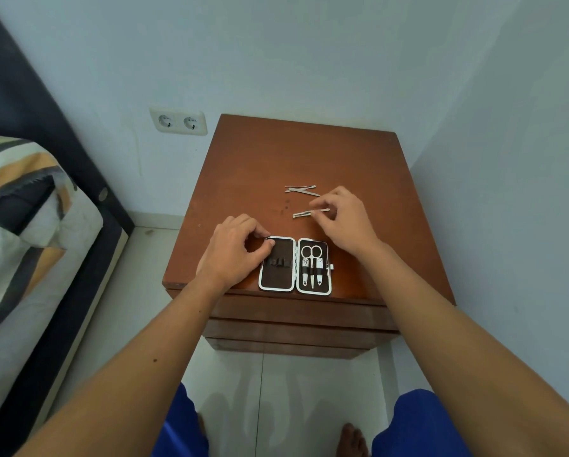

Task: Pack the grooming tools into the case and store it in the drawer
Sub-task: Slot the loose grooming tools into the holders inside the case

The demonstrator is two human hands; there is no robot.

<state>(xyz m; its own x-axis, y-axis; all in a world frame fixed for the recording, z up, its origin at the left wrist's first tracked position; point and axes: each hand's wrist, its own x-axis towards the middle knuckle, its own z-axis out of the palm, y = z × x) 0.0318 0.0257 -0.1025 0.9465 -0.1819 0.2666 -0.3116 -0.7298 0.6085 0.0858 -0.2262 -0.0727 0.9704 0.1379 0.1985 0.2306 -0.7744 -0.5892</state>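
Your left hand (235,250) is gripping the open case (294,266) holding scissors (311,263) and two tools; your right hand (341,216) is pinching tweezers (304,213) on the surface (276,159).

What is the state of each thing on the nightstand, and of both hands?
Case: open, flat on the nightstand.
Scissors: strapped in the right half.
Left half: no tools.
Slim tool: out of the case, pinched by right hand.
Two crossed tools: loose, untouched.
Left hand: holds the case's top left corner.
Drawers: closed.
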